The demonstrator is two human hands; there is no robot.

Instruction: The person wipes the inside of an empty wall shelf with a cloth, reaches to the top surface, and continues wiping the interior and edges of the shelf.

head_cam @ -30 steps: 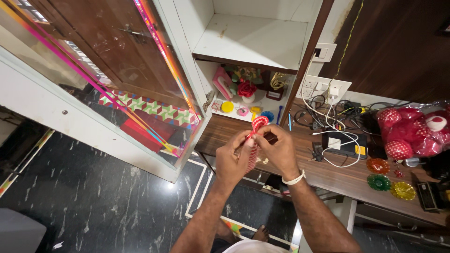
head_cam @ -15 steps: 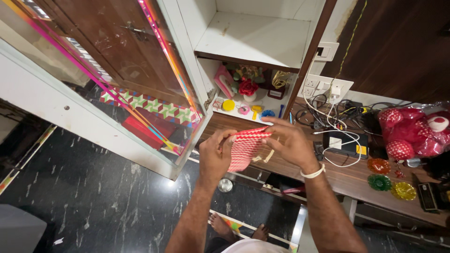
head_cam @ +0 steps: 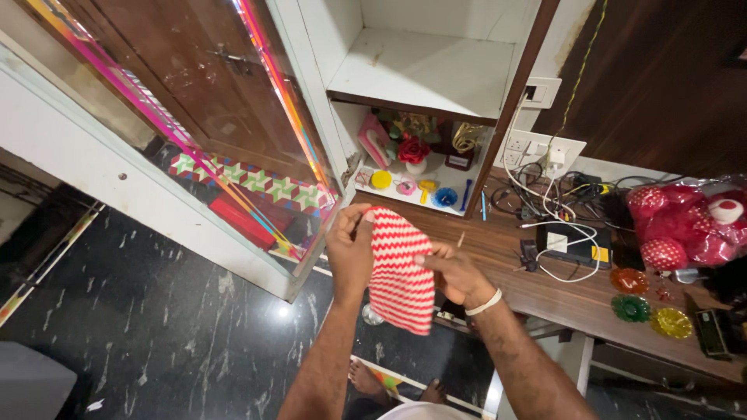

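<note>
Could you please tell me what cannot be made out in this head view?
- Right hand: fingertips hidden behind the red-and-white striped cloth.
- Left hand: palm faces away from the camera.
- Small items on the lower cabinet shelf: too small to identify.
- Red wrapped soft toy: cut off by the right edge.

The red-and-white zigzag cloth looks knitted, soft and matt. The desk is brown wood grain with a slight sheen. The floor is dark veined stone, polished glossy. The cabinet door is reflective glass in a white painted frame.
</note>
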